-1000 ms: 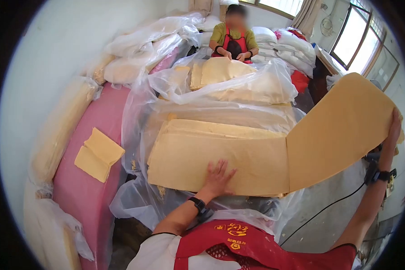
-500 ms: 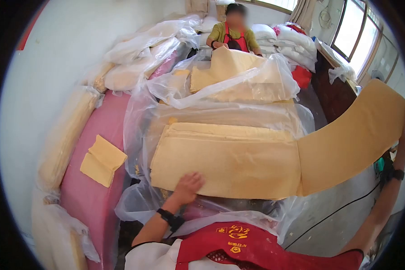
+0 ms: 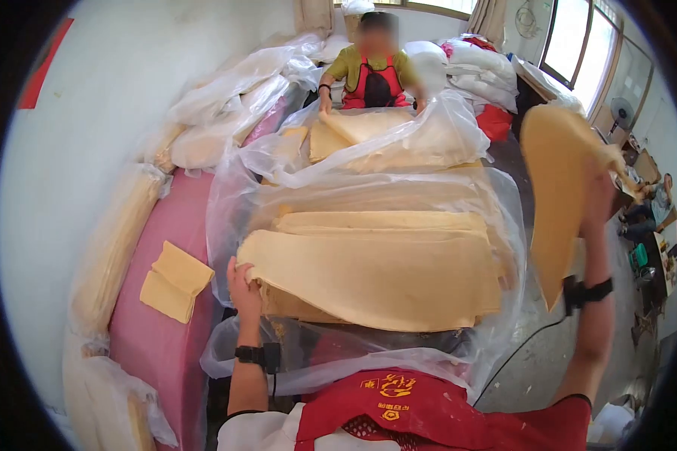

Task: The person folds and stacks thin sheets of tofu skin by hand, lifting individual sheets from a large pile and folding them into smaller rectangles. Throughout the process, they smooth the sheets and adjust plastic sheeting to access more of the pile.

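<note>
Head view: the left hand (image 3: 246, 289), resting flat earlier, now pinches a broad tan sheet (image 3: 376, 278) to its right, lifting that end! The blurred right hand (image 3: 599, 192) clutches a limp tan sheet (image 3: 555, 180) beside it.

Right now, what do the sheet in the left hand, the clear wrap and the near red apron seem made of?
Sheet in the left hand: perhaps a pliable pressed material, matt tan; it bends in a smooth curve, substance unclear. Clear wrap: likely thin plastic film, glossy and see-through, with crinkled folds. Near red apron: probably fabric, dull, draping softly, with yellow lettering.
</note>
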A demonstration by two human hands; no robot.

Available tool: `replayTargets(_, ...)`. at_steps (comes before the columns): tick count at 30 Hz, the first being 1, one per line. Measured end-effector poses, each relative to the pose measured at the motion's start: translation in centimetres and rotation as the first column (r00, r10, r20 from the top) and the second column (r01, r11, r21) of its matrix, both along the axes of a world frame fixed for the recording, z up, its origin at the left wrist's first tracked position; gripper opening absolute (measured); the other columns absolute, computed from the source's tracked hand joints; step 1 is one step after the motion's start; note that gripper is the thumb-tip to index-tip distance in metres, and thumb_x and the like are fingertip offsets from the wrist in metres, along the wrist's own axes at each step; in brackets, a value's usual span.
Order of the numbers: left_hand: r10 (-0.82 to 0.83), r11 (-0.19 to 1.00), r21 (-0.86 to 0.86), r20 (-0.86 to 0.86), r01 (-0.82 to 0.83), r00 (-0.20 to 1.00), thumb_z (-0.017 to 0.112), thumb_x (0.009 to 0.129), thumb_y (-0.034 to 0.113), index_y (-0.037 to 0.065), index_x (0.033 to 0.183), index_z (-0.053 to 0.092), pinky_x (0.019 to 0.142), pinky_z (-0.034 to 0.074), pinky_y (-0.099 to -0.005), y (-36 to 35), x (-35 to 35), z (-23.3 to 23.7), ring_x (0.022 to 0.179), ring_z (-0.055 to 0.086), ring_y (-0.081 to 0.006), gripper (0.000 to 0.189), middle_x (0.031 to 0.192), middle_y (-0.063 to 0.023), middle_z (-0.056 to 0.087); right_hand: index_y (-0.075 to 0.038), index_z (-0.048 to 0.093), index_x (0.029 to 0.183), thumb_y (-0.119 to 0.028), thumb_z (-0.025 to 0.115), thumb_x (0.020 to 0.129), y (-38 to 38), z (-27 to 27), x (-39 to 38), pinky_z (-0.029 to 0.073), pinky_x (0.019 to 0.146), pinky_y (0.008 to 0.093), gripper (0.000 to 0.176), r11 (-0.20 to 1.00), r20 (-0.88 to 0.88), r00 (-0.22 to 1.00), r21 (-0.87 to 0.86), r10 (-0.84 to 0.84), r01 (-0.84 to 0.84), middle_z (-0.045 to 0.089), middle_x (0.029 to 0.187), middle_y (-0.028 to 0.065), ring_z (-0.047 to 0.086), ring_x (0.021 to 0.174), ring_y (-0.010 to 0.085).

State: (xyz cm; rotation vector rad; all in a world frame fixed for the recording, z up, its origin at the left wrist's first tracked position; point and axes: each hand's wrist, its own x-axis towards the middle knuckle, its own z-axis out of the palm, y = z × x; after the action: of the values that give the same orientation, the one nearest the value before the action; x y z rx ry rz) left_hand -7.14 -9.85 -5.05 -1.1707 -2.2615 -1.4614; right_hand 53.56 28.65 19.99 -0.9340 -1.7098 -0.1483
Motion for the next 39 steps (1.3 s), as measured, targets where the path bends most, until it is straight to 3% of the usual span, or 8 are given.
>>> replayTargets(5, -0.071, 0.953, 0.287, -0.114, 0.101, 0.991, 0.056, 0.085, 0.009, 0.003, 0.103, 0.06, 0.109, 0.032, -0.0431, -1.3, 0.9, 12.2, 0.133, 0.039, -0.0326, 0.019, 0.143, -0.0177, 0.043, -0.002, 0.06, 0.09, -0.015, 0.057, 0.093, -11.5, -8.9, -16.3, 0.047, 0.069, 0.0416, 0.014, 0.98, 0.263, 0.964, -0.2, 0.035, 0.019, 0.06, 0.085, 0.0163, 0.06, 0.079, 0.0302)
replayTargets(6, 0.025, 0.953, 0.3, -0.209, 0.04, 0.978, 0.056, 0.087, 0.013, 0.003, 0.103, 0.059, 0.11, 0.031, -0.0428, -1.9, 1.4, 15.1, 0.134, 0.038, -0.0331, 0.018, 0.145, -0.0176, 0.041, -0.002, 0.06, 0.088, -0.011, 0.057, 0.089, -9.3, -16.4, -18.5, 0.045, 0.062, 0.0439, 0.009, 0.71, -0.524, 0.765, -0.368, 0.375, -0.6, 0.058, 0.086, 0.0184, 0.058, 0.075, 0.0337)
replayTargets(7, 0.019, 0.921, 0.379, -0.274, 0.09, 0.962, 0.057, 0.09, 0.019, 0.003, 0.104, 0.057, 0.109, 0.034, -0.0424, -2.2, 2.4, 18.4, 0.133, 0.04, -0.0325, 0.021, 0.145, -0.0185, 0.04, -0.001, 0.057, 0.09, -0.013, 0.057, 0.087, -11.5, -17.6, -20.4, 0.046, 0.063, 0.0467, 0.012, 0.923, 0.274, 0.883, -0.161, 0.382, -0.349, 0.057, 0.086, 0.0185, 0.057, 0.074, 0.0359)
replayTargets(11, 0.056, 0.812, 0.56, -0.354, 0.164, 0.934, 0.06, 0.09, 0.021, 0.004, 0.104, 0.054, 0.104, 0.044, -0.0424, -3.6, 5.5, 26.9, 0.13, 0.044, -0.0325, 0.023, 0.149, -0.0189, 0.035, -0.005, 0.055, 0.096, -0.017, 0.06, 0.079, -18.1, -24.8, -30.9, 0.05, 0.076, 0.0468, 0.022, 0.524, 0.056, 0.872, -0.817, 0.487, -0.241, 0.061, 0.104, 0.0221, 0.062, 0.095, 0.0372)
replayTargets(22, 0.212, 0.843, 0.502, -0.638, 0.191, 0.74, 0.061, 0.083, 0.005, 0.003, 0.105, 0.058, 0.101, 0.047, -0.0404, -4.2, 9.1, 36.6, 0.128, 0.047, -0.0313, 0.022, 0.147, -0.0194, 0.037, -0.008, 0.054, 0.12, -0.026, 0.056, 0.088, -25.4, -27.3, -39.5, 0.047, 0.091, 0.0408, 0.037, 0.68, 0.641, 0.354, -0.372, 0.681, -0.632, 0.05, 0.133, 0.0155, 0.053, 0.121, 0.0269)
replayTargets(28, 0.28, 0.904, 0.397, -0.83, 0.157, 0.483, 0.056, 0.067, -0.01, 0.004, 0.097, 0.066, 0.096, 0.045, -0.0384, -0.9, 9.3, 40.4, 0.121, 0.049, -0.034, 0.035, 0.134, -0.018, 0.047, -0.005, 0.035, 0.145, -0.045, 0.056, 0.092, -29.9, -16.5, -35.4, 0.031, 0.11, 0.0399, 0.07, -0.561, -0.67, -0.155, -0.448, 0.726, -0.696, 0.038, 0.145, 0.0225, 0.04, 0.132, 0.0363)
replayTargets(35, 0.329, 0.836, 0.515, -0.747, 0.191, 0.578, 0.063, 0.075, -0.009, 0.008, 0.098, 0.066, 0.09, 0.047, -0.0312, 2.8, 10.6, 44.7, 0.112, 0.054, -0.0242, 0.029, 0.123, -0.0109, 0.053, -0.006, 0.054, 0.131, -0.033, 0.067, 0.088, -29.5, -16.5, -32.6, 0.049, 0.087, 0.0359, 0.053, -0.214, -0.44, 0.245, -0.761, 0.864, -0.613, 0.067, 0.105, 0.0162, 0.064, 0.094, 0.0219)
replayTargets(39, 0.301, 0.75, 0.594, -0.699, 0.292, 0.648, 0.058, 0.079, -0.012, 0.007, 0.101, 0.067, 0.09, 0.048, -0.0306, 3.1, 9.7, 44.0, 0.114, 0.054, -0.0213, 0.03, 0.127, -0.0099, 0.052, -0.001, 0.068, 0.086, -0.029, 0.066, 0.089, -20.9, -19.7, -27.9, 0.049, 0.055, 0.0297, 0.028, 0.394, -0.042, 0.732, -0.821, 0.68, -0.413, 0.066, 0.066, 0.0084, 0.057, 0.058, 0.0128)
